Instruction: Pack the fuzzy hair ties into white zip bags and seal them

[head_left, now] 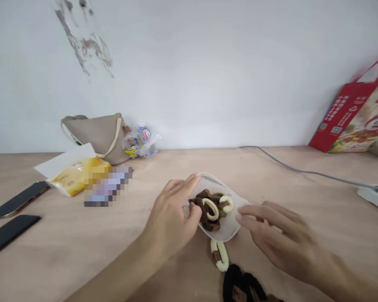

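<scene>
A clear plastic pouch (219, 207) lies on the wooden table (56, 260), holding a heap of brown and cream fabric hair ties (210, 211). My left hand (171, 214) grips the pouch's left side, with the fingers over its upper edge and the thumb pressing on the ties through the film. My right hand (272, 235) hovers with its fingers apart, the fingertips at the pouch's right edge. Just below the pouch, a cream-and-brown hair tie (219, 255) lies on the table. Black hair ties (241, 284) sit nearer me, partly cut off by the frame.
A beige bag (97, 138), a bottle in plastic wrap (141, 140), a yellow packet (78, 176) and a pixelated item (107, 186) lie to the far left. Two dark phones (15, 218) sit left. A red box (355, 117), grey cable (308, 171) and white power strip (376, 197) are right.
</scene>
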### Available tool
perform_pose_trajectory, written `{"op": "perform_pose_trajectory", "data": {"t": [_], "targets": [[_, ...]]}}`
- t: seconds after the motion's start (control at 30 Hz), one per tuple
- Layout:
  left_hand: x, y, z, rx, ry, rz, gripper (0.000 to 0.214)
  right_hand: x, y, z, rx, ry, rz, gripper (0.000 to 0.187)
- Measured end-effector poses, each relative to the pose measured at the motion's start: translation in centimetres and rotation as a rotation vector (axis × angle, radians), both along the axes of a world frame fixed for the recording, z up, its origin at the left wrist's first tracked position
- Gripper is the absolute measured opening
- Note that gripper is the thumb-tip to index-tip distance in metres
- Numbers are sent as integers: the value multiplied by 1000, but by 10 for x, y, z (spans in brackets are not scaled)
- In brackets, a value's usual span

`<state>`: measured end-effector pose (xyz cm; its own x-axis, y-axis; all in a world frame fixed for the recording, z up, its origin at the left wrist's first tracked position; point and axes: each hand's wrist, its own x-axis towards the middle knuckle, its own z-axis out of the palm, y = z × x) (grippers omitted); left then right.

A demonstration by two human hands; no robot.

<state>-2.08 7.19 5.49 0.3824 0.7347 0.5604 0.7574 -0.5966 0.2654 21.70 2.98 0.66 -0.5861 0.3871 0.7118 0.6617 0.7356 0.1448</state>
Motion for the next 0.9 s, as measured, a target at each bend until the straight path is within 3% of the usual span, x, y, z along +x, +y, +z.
{"op": "perform_pose_trajectory", "data": {"t": [0.07,0.17,0.3,0.4,0.5,0.6,0.67,0.77,0.83,0.9], "targets": [[-1,2,3,-25,-6,58,53,2,4,-11,-16,0,29,29],[-4,6,7,-32,-14,125,53,-1,8,-23,-156,-73,38,27],[-6,9,10,-16,-14,150,52,-10,12,-29,-299,-137,68,26],[-7,8,10,-22,-7,147,53,-9,6,-22,-227,-85,157,24],[-4,4,10,-39,-4,120,53,-5,-6,-5,-49,15,196,23],[0,-1,10,-48,-15,81,53,-7,-12,12,80,39,80,25],[2,-3,9,-43,-16,62,54,-12,-13,17,79,1,22,26],[3,-3,8,-29,-4,48,54,-26,-15,13,-34,-38,89,22],[3,-1,6,-15,3,55,53,-38,-17,9,-240,-85,106,15],[2,2,4,6,7,73,53,-51,-17,6,-473,-116,37,9]]}}
